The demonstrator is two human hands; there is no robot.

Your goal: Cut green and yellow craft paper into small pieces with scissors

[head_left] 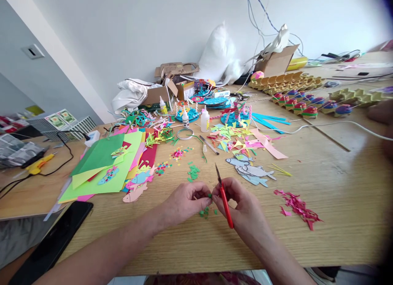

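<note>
In from the worktop's [184, 252] near edge, clippings [204, 212] lie just below your left hand [186, 201], pinching a green scrap [210, 195]; your right hand [244, 203] grips scissors [227, 207] blades-away, probably freeing fingertips, green pieces [193, 172] beyond.

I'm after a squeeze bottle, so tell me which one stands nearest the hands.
The rightmost bottle, translucent white; the middle bottle and leftmost bottle both stand to its left, farther back.

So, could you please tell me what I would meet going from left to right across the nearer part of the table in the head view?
Black phone, peach paper fish, left hand, right hand holding red-handled scissors, dark pink paper scraps.
</note>
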